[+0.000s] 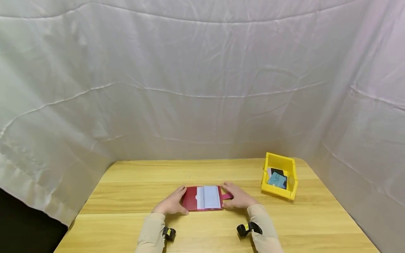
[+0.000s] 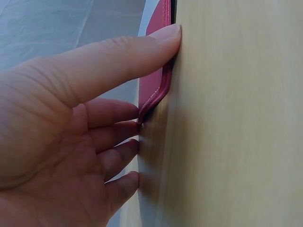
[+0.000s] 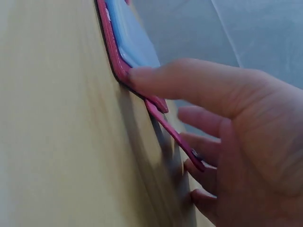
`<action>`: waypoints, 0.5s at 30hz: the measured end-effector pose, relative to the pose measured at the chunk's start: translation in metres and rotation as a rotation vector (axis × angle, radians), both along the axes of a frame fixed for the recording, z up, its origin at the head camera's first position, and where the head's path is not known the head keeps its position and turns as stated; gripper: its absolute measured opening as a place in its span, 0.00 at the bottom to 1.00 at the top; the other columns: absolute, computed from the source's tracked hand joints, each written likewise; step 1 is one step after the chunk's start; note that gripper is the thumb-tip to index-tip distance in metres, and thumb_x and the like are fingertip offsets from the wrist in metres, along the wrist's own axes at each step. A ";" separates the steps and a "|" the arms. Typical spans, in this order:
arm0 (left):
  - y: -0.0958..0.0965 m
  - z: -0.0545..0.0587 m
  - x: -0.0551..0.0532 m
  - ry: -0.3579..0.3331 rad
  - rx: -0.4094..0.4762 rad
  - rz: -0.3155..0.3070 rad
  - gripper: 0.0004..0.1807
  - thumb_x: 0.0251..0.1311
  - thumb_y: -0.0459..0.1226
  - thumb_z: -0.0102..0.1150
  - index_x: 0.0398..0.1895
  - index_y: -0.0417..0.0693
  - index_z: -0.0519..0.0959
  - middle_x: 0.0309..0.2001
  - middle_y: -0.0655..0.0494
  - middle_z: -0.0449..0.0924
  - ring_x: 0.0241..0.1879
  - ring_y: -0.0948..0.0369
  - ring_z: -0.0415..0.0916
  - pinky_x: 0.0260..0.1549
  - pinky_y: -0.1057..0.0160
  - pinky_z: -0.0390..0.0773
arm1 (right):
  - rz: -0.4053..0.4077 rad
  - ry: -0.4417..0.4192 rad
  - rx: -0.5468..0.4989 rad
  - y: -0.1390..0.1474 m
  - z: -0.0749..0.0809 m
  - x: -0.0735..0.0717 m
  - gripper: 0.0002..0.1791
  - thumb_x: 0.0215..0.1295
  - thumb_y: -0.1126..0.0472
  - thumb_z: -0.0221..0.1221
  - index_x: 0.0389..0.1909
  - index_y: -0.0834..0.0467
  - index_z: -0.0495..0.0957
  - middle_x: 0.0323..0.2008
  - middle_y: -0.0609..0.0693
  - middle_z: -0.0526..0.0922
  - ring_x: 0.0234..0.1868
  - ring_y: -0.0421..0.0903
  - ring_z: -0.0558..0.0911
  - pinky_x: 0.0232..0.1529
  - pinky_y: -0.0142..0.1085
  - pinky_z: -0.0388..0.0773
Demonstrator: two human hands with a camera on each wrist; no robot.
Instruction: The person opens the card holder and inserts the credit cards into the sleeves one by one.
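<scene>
A red card wallet (image 1: 190,199) lies spread open on the table, with clear plastic sleeves (image 1: 211,197) over its right half. My left hand (image 1: 172,203) holds the wallet's left end, thumb along the near edge and fingers at the far side. At the other end, my right hand (image 1: 238,197) grips the right edge, its thumb on the near corner. The wallet's pink closing strap (image 3: 173,130) sticks out under the right palm, a metal snap near its tip. In the left wrist view, the stitched red edge (image 2: 156,97) runs between thumb and fingers.
A yellow bin (image 1: 280,192) stands at the back right of the wooden table (image 1: 126,228), tilted toward me in this view. Several cards (image 1: 277,179) lie in it, a blue one on top. Grey cloth (image 1: 202,116) hangs behind and at both sides.
</scene>
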State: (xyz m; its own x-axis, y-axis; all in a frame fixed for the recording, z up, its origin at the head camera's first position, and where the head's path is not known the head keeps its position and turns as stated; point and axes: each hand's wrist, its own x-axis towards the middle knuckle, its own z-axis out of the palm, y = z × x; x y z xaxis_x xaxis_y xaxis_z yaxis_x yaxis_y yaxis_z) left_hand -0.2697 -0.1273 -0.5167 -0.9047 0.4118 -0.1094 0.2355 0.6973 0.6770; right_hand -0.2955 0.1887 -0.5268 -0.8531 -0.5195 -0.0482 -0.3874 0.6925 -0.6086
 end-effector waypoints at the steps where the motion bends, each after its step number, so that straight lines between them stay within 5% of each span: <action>1: 0.000 0.000 0.000 0.002 0.004 0.000 0.54 0.42 0.35 0.76 0.72 0.29 0.56 0.75 0.33 0.50 0.75 0.37 0.47 0.72 0.38 0.54 | -0.003 0.001 -0.025 0.001 0.001 -0.001 0.50 0.51 0.49 0.67 0.73 0.63 0.57 0.74 0.68 0.53 0.74 0.70 0.53 0.71 0.68 0.51; 8: 0.000 0.002 0.002 0.009 0.011 0.002 0.54 0.40 0.34 0.77 0.71 0.28 0.56 0.75 0.32 0.50 0.74 0.36 0.46 0.72 0.38 0.53 | -0.071 0.040 -0.100 0.014 0.023 -0.005 0.46 0.59 0.49 0.66 0.74 0.60 0.57 0.74 0.66 0.54 0.74 0.68 0.54 0.71 0.67 0.51; 15: 0.000 0.001 0.000 0.014 0.002 -0.004 0.54 0.41 0.35 0.77 0.71 0.28 0.56 0.74 0.32 0.51 0.75 0.37 0.46 0.72 0.38 0.54 | -0.251 0.175 -0.239 0.044 0.056 -0.007 0.33 0.66 0.55 0.60 0.69 0.62 0.65 0.65 0.65 0.71 0.61 0.64 0.75 0.61 0.58 0.74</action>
